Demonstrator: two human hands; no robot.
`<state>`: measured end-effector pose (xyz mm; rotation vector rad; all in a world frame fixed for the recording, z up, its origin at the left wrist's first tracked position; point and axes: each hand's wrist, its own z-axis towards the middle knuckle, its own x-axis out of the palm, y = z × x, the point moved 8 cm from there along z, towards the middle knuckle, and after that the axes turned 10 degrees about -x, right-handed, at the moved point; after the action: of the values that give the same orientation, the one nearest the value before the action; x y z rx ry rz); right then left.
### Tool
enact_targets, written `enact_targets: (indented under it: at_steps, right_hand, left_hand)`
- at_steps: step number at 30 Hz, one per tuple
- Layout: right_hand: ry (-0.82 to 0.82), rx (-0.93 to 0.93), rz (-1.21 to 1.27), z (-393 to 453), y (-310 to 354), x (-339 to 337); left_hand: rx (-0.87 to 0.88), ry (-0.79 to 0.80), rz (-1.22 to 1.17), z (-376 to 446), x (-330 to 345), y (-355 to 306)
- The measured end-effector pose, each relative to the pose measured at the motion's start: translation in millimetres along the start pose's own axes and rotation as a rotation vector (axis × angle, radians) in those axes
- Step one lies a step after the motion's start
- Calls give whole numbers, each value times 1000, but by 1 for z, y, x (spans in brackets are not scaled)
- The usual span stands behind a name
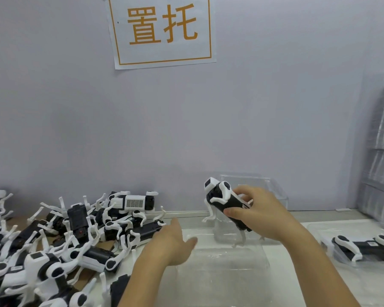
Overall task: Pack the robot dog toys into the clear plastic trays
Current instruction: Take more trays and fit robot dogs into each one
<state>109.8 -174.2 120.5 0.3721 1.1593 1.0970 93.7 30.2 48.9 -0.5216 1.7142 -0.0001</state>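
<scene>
My right hand (pixel 256 212) grips a black-and-white robot dog toy (pixel 222 197) by its body and holds it tilted in the air, head up to the left, legs dangling. Below it an empty clear plastic tray (pixel 226 264) lies on the white table. My left hand (pixel 175 240) is open, fingers relaxed, at the tray's left edge beside the pile of robot dog toys (pixel 53 240). A second clear tray (pixel 333 229) at the right holds a packed robot dog (pixel 364 247) lying on its side.
A clear plastic box (pixel 273 189) stands against the wall behind my right hand. A tall stack of clear trays (pixel 381 162) leans at the far right. A paper sign (pixel 162 29) with orange characters hangs on the grey wall.
</scene>
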Motion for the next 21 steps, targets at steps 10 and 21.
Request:
enact_targets:
  at_steps: [10,21]
  right_hand:
    - [236,8,-140,-1,-20,43]
    - [218,76,-256,-2,-43,64]
  left_hand:
    - [-13,-39,-679,26,32,-2]
    - [-77,-67,-960,24,35,0]
